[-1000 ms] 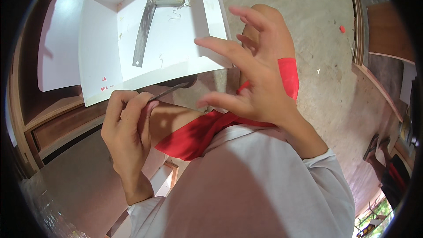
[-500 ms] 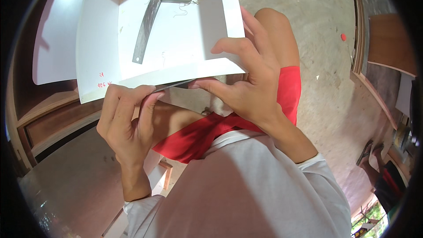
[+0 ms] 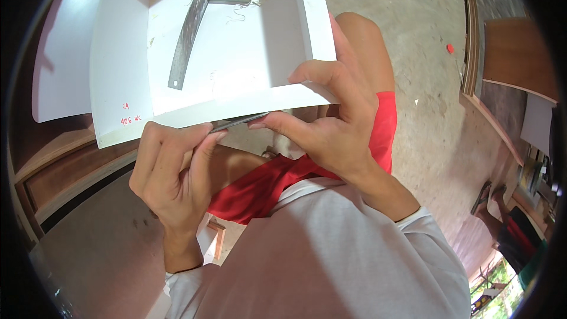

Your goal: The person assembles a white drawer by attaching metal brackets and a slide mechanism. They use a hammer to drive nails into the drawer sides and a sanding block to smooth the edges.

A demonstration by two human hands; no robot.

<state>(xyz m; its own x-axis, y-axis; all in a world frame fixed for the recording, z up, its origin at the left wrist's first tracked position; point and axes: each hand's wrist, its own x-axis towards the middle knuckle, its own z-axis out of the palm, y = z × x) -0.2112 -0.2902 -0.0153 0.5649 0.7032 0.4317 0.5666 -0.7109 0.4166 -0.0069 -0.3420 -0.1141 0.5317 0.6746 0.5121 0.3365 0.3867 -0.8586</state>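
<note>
A white open box [image 3: 121, 71], drawer-like with low walls, is tilted over my lap. Inside it lies a metal try square [image 3: 188, 44], its blade slanting down to the left. My left hand [image 3: 177, 171] pinches a thin dark grey strip [image 3: 233, 123] between thumb and fingers, along the box's near wall. With its fingers curled round the near right corner, my right hand [image 3: 342, 112] grips the box. The right thumb presses on the other end of the strip, beneath the wall's edge. How the strip meets the wall cannot be made out.
To the left, a white panel [image 3: 65, 47] leans by brown wooden framing [image 3: 77, 183]. Concrete floor [image 3: 425, 142] lies to the right, with a small red piece [image 3: 450, 48] on it. Another person's legs [image 3: 496, 218] show at the lower right, and a brown board [image 3: 520, 56] at the far right.
The box has shifted slightly left and down in view. Both hands keep their hold, and a little more of the dark strip shows between them.
</note>
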